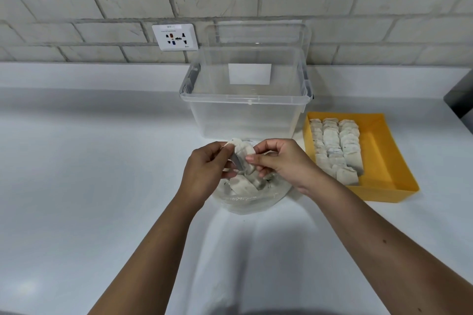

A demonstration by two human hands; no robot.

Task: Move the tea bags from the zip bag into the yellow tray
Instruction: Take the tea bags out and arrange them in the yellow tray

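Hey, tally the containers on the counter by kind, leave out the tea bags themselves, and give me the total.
Clear bin: 1
Yellow tray: 1
Zip bag: 1
Total: 3

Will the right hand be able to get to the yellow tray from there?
Probably yes. The yellow tray sits just to the right of the right hand, with nothing standing between them, and its right side is bare. The fingers are pinching a tea bag just now, though.
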